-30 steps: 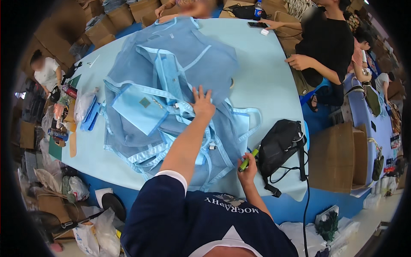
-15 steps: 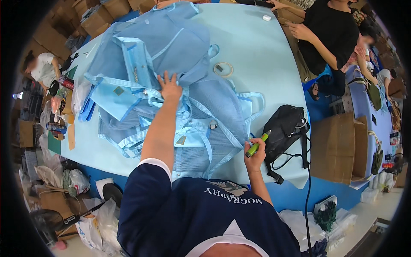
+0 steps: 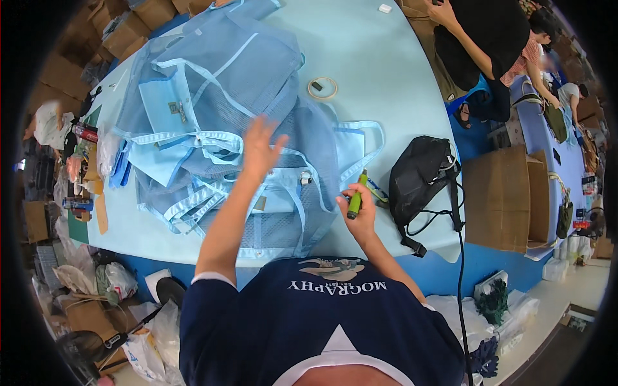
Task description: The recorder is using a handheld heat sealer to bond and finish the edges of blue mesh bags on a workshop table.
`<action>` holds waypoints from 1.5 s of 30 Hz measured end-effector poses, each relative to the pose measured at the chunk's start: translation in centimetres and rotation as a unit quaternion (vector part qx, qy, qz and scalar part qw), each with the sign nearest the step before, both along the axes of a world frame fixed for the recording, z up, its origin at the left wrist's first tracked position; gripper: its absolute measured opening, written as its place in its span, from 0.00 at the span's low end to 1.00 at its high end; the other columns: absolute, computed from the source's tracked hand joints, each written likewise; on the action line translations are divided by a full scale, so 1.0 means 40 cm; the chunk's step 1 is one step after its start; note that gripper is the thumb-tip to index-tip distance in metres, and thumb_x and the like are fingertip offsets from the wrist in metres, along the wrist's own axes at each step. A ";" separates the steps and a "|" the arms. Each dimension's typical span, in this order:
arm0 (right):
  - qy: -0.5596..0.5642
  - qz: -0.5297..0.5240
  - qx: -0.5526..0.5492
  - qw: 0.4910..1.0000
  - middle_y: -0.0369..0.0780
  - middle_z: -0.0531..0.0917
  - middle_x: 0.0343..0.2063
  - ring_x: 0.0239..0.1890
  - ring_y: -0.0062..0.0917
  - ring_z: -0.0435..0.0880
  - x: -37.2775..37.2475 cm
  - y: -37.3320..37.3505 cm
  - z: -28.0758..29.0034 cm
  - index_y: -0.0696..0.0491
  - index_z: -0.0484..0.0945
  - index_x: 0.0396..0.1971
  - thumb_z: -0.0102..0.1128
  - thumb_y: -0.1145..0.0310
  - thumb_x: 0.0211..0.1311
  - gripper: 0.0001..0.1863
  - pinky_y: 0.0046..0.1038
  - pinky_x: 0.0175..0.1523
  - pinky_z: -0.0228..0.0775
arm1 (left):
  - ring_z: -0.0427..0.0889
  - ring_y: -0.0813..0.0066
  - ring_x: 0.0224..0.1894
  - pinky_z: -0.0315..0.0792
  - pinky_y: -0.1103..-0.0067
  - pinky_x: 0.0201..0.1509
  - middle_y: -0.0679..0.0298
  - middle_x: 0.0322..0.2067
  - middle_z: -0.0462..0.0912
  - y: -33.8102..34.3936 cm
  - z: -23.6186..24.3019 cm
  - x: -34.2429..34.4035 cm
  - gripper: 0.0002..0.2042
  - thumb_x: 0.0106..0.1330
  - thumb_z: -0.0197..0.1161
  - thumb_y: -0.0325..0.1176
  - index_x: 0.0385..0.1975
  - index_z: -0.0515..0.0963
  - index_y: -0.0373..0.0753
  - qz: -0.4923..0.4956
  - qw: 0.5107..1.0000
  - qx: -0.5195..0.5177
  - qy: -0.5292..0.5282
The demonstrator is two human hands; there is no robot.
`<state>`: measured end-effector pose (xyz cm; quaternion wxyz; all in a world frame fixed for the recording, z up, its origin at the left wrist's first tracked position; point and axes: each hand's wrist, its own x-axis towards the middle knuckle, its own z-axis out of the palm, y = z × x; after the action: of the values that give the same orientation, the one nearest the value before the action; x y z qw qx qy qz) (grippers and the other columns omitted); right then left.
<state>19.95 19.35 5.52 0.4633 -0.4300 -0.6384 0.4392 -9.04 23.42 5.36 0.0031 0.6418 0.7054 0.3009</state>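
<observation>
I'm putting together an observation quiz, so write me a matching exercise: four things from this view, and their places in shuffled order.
Things:
1. green pen-shaped tool
2. thin beige ring
3. black bag
4. cardboard box

Places:
A. around a small dark item
B. past the table's right edge
C. on the table, right of the right hand
D. in the right hand

Pairs: 1-D, 2-A, 3-C, 4-B

Bright, even light covers the smooth, pale aqua counter (image 3: 370, 61), leaving only faint, soft shadows. Blur smears the bare left grip (image 3: 259, 152). Fisheye distortion bows the counter's edges; black vignetting darkens the corners.
</observation>
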 end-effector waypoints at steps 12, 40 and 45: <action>0.105 0.154 -0.019 0.982 0.40 0.80 0.33 0.33 0.19 0.79 -0.042 -0.055 0.064 0.57 0.66 0.44 0.59 0.79 0.55 0.17 0.21 0.40 0.71 | 0.63 0.60 0.61 0.58 0.60 0.61 0.54 0.60 0.61 -0.279 -0.100 0.361 0.31 0.45 0.66 0.33 0.53 0.65 0.38 -0.120 0.990 -0.063 -0.047; -0.159 0.072 0.212 0.961 0.48 0.71 0.44 0.41 0.33 0.75 0.157 0.036 0.037 0.55 0.78 0.43 0.66 0.68 0.49 0.19 0.29 0.44 0.68 | 0.68 0.78 0.21 0.64 0.77 0.27 0.63 0.17 0.71 -0.457 0.084 -0.049 0.10 0.55 0.61 0.34 0.22 0.73 0.33 0.383 0.881 0.139 -0.240; -0.217 0.116 0.279 0.928 0.43 0.77 0.37 0.40 0.38 0.76 0.164 0.071 0.072 0.54 0.76 0.35 0.61 0.75 0.43 0.15 0.34 0.47 0.66 | 0.72 0.65 0.20 0.66 0.71 0.27 0.55 0.17 0.74 -0.491 0.125 -0.209 0.11 0.55 0.60 0.35 0.20 0.72 0.32 0.429 0.869 0.215 -0.120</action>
<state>26.51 22.18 8.38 0.3606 -0.2913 -0.8654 0.1902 -17.38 3.79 10.38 -0.1795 0.2196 0.8233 0.4916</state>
